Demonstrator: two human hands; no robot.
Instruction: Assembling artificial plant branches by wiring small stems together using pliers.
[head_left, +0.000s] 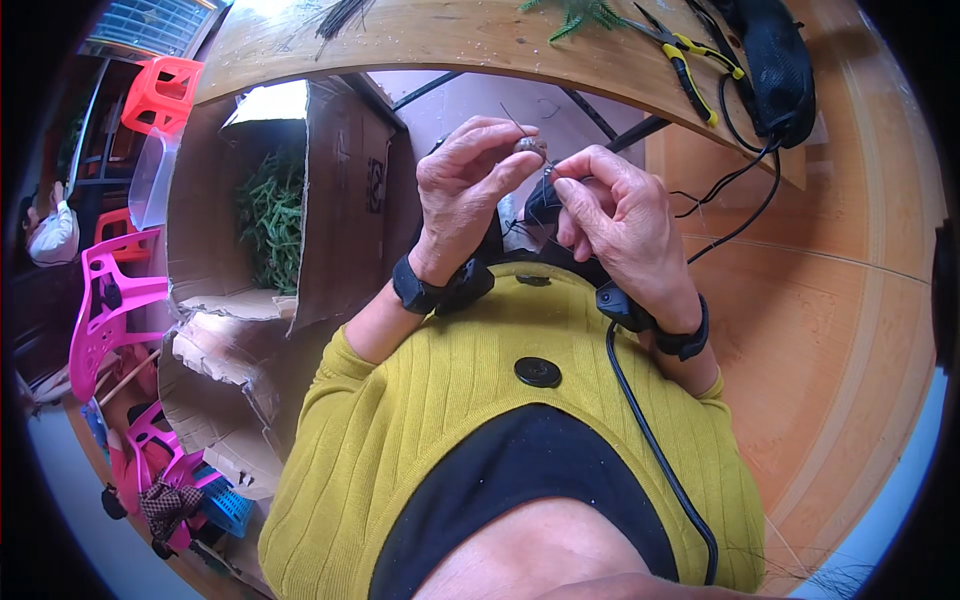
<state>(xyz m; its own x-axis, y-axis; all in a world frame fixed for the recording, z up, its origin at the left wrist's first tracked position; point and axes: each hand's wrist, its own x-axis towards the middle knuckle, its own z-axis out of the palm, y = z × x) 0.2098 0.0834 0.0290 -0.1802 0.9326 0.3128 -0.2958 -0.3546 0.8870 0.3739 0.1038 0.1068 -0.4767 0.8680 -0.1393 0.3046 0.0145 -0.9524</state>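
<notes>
My left hand is closed in a pinch on a small brownish, rounded piece with a thin dark wire sticking up from it. Just to the right, my right hand pinches thin wire close beside that piece. Both hands are raised in front of my chest, near the table's front edge, with their fingertips almost meeting. What the small piece is cannot be made out, as the fingers cover much of it. Dark bands with small boxes sit on both wrists.
The wooden table carries yellow-and-black pliers, a green artificial sprig, dark wires and a black mesh-covered object with cables. A cardboard box to my left holds green sprigs. Pink chairs and a red stool stand beyond.
</notes>
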